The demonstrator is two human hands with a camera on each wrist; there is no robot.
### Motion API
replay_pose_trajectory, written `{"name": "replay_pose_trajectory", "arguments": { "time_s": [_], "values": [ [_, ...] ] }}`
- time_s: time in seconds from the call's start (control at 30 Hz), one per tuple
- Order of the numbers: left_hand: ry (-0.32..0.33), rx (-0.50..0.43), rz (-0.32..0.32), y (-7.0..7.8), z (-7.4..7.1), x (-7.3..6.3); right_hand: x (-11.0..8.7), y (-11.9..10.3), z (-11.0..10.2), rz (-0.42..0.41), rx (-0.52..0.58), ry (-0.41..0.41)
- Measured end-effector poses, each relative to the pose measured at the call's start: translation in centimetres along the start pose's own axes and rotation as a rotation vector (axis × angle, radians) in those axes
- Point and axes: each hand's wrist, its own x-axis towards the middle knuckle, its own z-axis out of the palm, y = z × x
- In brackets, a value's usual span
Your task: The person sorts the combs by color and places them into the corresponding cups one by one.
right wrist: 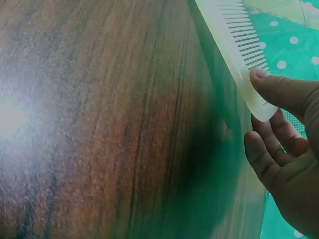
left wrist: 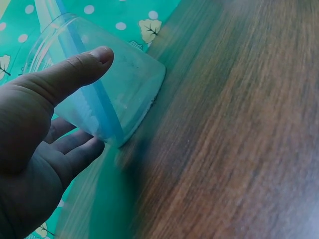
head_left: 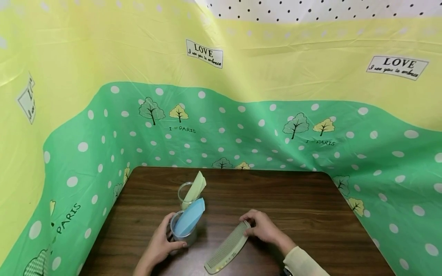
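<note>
My left hand [head_left: 159, 242] holds a clear plastic cup [head_left: 188, 240], thumb on one side and fingers on the other. A flat blue piece with a curved edge [head_left: 190, 217] leans in that cup and sticks out above its rim. In the left wrist view, the cup [left wrist: 137, 72] stands at the wood surface. My right hand [head_left: 265, 229] pinches one end of a pale green comb [head_left: 228, 248] between thumb and fingers. The comb slants toward the near side, teeth facing left. The right wrist view shows the thumb on the comb [right wrist: 234, 45] by its end teeth.
Behind the held cup stands a second clear cup [head_left: 181, 191] with pale yellow-green flat pieces [head_left: 195, 188] leaning in it. Everything is on a dark wood table [head_left: 293, 199]. A green and yellow printed curtain [head_left: 238, 130] hangs around the back and sides.
</note>
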Motion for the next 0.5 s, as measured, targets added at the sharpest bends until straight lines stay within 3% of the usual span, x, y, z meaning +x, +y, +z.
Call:
{"name": "replay_pose_trajectory", "arguments": {
  "time_s": [0.5],
  "values": [
    [0.001,-0.020,0.009,0.0,0.0,0.0,-0.1,-0.6,-1.2,-0.045,-0.010,0.011]
  ]
}}
